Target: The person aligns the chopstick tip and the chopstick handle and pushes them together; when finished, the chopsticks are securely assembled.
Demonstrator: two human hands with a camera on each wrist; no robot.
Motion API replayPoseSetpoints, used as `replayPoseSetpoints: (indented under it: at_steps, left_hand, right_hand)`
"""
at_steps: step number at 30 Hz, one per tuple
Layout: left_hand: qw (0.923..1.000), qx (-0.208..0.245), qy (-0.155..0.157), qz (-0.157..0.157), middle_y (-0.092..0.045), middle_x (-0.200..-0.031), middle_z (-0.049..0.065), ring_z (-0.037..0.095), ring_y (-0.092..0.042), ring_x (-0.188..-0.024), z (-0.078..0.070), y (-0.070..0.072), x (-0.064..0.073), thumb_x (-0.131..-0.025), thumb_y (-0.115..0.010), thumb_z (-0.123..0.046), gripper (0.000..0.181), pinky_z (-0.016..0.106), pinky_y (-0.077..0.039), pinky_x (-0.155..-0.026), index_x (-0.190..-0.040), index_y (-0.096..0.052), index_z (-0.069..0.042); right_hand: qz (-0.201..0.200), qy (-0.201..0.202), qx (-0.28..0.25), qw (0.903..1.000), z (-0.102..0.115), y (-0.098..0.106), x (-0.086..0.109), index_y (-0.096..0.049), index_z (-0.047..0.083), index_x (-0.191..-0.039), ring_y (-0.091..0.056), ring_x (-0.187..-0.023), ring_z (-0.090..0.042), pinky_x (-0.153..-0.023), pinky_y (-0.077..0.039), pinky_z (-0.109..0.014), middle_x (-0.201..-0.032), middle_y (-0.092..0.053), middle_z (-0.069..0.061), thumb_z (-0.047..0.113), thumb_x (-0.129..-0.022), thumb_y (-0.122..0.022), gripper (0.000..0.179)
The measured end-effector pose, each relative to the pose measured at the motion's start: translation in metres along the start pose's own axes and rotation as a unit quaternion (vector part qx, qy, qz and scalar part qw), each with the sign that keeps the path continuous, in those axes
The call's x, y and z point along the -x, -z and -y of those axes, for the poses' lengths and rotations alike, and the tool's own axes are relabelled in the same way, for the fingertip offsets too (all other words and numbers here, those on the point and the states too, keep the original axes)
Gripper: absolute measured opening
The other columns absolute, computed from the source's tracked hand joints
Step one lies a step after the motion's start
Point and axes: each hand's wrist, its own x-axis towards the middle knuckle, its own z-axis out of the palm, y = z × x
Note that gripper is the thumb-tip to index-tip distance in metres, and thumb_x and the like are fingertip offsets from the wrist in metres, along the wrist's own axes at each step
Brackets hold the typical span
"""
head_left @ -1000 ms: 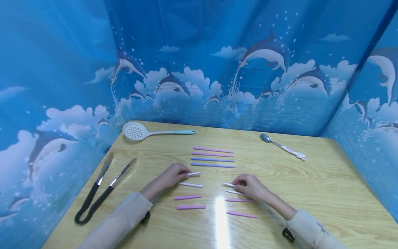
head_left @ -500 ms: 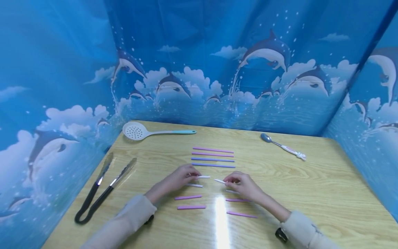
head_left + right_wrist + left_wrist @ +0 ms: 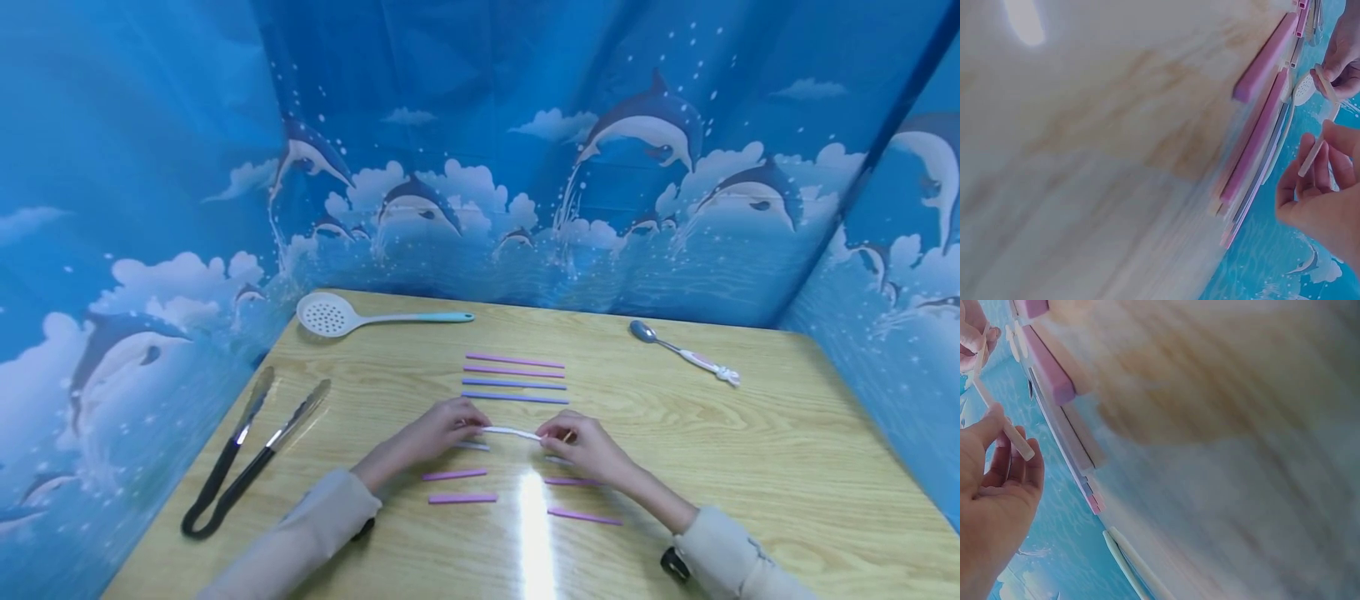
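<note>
Presently, your left hand point(image 3: 453, 422) pinches one white stick point(image 3: 1018, 440) between thumb and fingers, and your right hand point(image 3: 585, 442) pinches a second white stick point(image 3: 1311, 157) likewise; the hands are apart, with the pair spanning the gap. The inner ends appear to meet over the middle of the table point(image 3: 787, 433), between its left and right edges; whether they are joined or merely touching cannot be told. To align them well, grip lightly, level both wrists and set the ends on one axis, correcting the slight bend visible along the span; excess inward pressure could make the pieces buckle or slip. Both pieces look slim and pale, straight-sided, with a blunt end showing beyond your left thumb. Partly covered by your hands lie a left spare point(image 3: 474, 446) and a right spare point(image 3: 557, 461), both white. Toward the near edge, short pink sticks point(image 3: 462, 499) lie on either side. Toward the far edge, four longer sticks point(image 3: 514, 384) lie roughly parallel, two pink and two violet-blue. Farther out, tongs point(image 3: 246, 482) lie beside the left edge, a slotted ladle point(image 3: 326, 315) at the far left corner, and a spoon point(image 3: 697, 359) near the far edge, right of centre.
</note>
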Motion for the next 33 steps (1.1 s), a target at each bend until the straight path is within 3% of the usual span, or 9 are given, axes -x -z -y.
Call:
replayPoseSetpoints:
  at_steps: [7, 17, 21, 33]
  left_hand:
    - [0.9999, -0.004, -0.011, -0.006, -0.066, -0.099, 0.009, 0.019, -0.062, -0.092, -0.0012, -0.0004, 0.0001, -0.091, -0.060, -0.008, 0.018, 0.023, -0.052, -0.082, -0.106, -0.067, 0.000]
    - [0.9993, 0.015, -0.031, -0.016, -0.063, -0.098, 0.010, 0.017, -0.060, -0.087, -0.0005, -0.0013, 0.0017, -0.091, -0.061, -0.006, 0.018, 0.021, -0.052, -0.077, -0.105, -0.068, 0.002]
    - [0.9984, 0.022, -0.046, -0.025, -0.063, -0.098, 0.011, 0.017, -0.059, -0.086, 0.0000, -0.0013, 0.0018, -0.090, -0.061, -0.005, 0.018, 0.021, -0.052, -0.076, -0.104, -0.069, 0.003]
    - [0.9974, 0.039, -0.052, -0.030, -0.064, -0.099, 0.011, 0.018, -0.060, -0.087, -0.0025, -0.0040, 0.0003, -0.090, -0.061, -0.005, 0.018, 0.020, -0.052, -0.076, -0.105, -0.069, 0.003]
  right_hand:
    - [-0.021, -0.005, 0.002, 0.9998, -0.0010, -0.0008, -0.0004, -0.072, 0.004, -0.097, -0.058, -0.077, -0.009, -0.067, -0.053, -0.021, -0.090, -0.065, -0.003, 0.010, -0.088, -0.066, 0.012]
    - [-0.034, 0.027, -0.012, 0.9990, -0.0001, -0.0036, -0.0010, -0.072, 0.000, -0.093, -0.061, -0.080, -0.011, -0.073, -0.055, -0.021, -0.087, -0.065, -0.004, 0.005, -0.086, -0.068, 0.009]
    - [-0.037, 0.038, -0.021, 0.9984, 0.0010, -0.0044, -0.0022, -0.071, -0.001, -0.092, -0.061, -0.079, -0.009, -0.072, -0.056, -0.021, -0.087, -0.065, -0.005, 0.003, -0.085, -0.068, 0.009]
    - [-0.048, 0.051, -0.013, 0.9974, 0.0016, -0.0059, -0.0035, -0.071, 0.000, -0.092, -0.058, -0.073, -0.005, -0.065, -0.055, -0.020, -0.087, -0.064, -0.006, 0.002, -0.084, -0.068, 0.009]
